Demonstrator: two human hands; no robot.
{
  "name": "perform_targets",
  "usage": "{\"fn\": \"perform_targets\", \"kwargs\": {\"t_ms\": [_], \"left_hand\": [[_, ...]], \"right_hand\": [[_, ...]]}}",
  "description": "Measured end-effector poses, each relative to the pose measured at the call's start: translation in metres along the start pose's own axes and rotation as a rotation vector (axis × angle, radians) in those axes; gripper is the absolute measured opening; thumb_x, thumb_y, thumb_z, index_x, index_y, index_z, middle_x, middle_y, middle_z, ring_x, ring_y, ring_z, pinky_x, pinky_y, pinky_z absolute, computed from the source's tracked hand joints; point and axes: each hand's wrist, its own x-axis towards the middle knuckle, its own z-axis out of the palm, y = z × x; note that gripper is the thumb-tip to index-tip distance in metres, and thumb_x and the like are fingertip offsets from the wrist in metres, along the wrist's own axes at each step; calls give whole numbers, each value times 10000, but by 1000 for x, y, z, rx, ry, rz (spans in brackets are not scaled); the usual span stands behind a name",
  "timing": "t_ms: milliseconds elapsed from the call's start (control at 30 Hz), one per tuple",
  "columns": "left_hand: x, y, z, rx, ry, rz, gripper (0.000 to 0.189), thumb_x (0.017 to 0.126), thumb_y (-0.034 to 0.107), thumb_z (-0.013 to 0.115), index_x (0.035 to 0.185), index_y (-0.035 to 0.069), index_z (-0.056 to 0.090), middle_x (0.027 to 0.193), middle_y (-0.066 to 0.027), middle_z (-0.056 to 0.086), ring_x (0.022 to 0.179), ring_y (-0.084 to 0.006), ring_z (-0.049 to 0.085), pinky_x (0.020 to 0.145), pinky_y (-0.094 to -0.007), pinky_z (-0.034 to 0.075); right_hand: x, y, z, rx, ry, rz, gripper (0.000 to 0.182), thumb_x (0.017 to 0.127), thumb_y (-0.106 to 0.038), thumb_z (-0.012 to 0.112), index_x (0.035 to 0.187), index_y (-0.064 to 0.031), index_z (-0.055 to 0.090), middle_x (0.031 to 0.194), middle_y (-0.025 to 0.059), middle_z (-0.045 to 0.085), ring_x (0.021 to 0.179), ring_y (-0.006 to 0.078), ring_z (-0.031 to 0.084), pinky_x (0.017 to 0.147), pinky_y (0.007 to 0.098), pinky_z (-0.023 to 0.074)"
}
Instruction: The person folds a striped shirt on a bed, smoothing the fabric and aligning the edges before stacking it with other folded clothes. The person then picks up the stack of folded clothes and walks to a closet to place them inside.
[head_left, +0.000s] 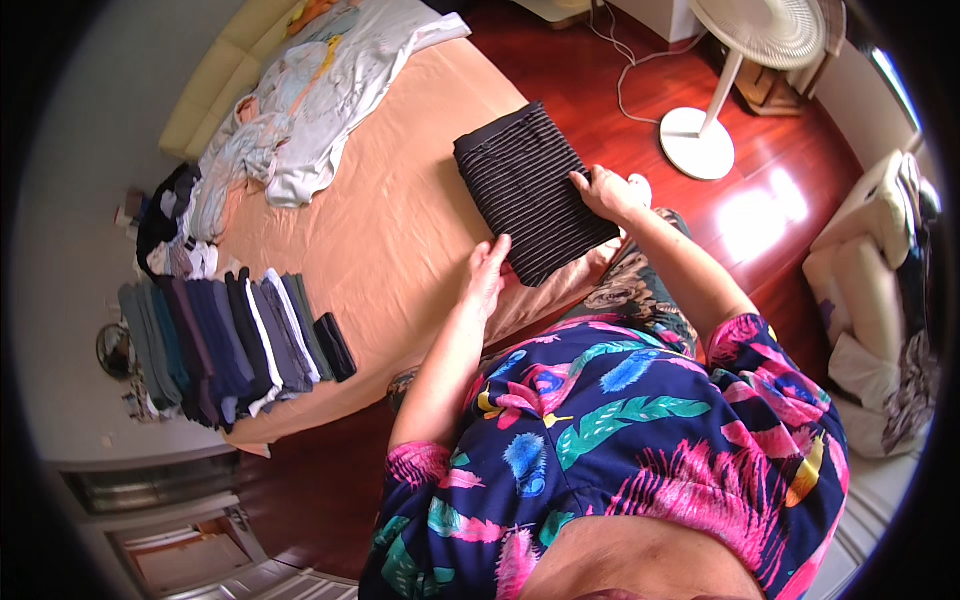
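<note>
A folded black garment with thin white stripes (536, 199) lies near the bed's front edge, its plain dark band at the far end. My right hand (606, 196) grips its right side, thumb and fingers over the cloth. At the near left edge, my left hand (486, 276) holds the garment with the thumb up; some of its fingers are hidden. To the left, a row of folded clothes (225, 341) in grey, teal, navy, black, white and green stands packed together on the bed. A black phone-like object (335, 347) leans at the right end of that row.
Peach sheeting covers the bed (390, 202). A rumpled white patterned blanket (300, 127) and dark loose clothing (166, 210) lie at its far left. A white pedestal fan (697, 142) stands on the red wood floor with a cable nearby. At right is a cream armchair (862, 292).
</note>
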Motion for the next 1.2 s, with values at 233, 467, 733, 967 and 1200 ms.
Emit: {"fn": "perform_targets", "kwargs": {"t_ms": [233, 467, 733, 967, 1200], "left_hand": [[19, 32, 21, -61, -152, -21, 541, 791, 249, 799, 1206, -39, 605, 1088, -138, 693, 991, -233, 662, 890, -357, 532], [-17, 107, -28, -140, -113, 379, 501, 798, 111, 740, 1254, 14, 555, 1121, -88, 666, 1009, -190, 643, 935, -336, 509], [-50, 76, -123, -6, 183, 478, 620, 801, 163, 769, 1334, -4, 500, 1204, -128, 636, 1095, -228, 606, 995, -371, 462], [-21, -27, -167, -119, 485, -3, 1079, 768, 421, 823, 1532, 8, 183, 1498, -241, 372, 1346, -320, 425, 1109, -450, 354], [-26, -25, -164, -242, 390, 75, 984, 797, 416, 804, 1500, 5, 251, 1384, -225, 499, 1256, -311, 514, 1056, -446, 415]], "right_hand": [[22, -4, -25, 10, -355, 157, 568, 997, -516, 427, 1349, -94, 570, 944, 205, 698, 829, 346, 698, 640, 462, 559], [20, -78, -63, 1423, -216, 335, 420, 951, -316, 677, 1160, 47, 653, 1031, 81, 709, 910, 117, 644, 798, 255, 513], [22, -172, 16, 1355, -233, 304, 431, 952, -368, 658, 1179, -3, 625, 1029, 85, 700, 854, 141, 655, 748, 293, 541], [3, -179, 56, 958, -481, 475, 824, 881, -630, 601, 1288, 80, 507, 1081, 218, 654, 817, 284, 689, 619, 425, 585], [-54, -156, 41, 1493, -980, 371, 557, 996, -443, 520, 1366, -35, 432, 1199, 177, 634, 991, 314, 687, 804, 431, 594]]}}
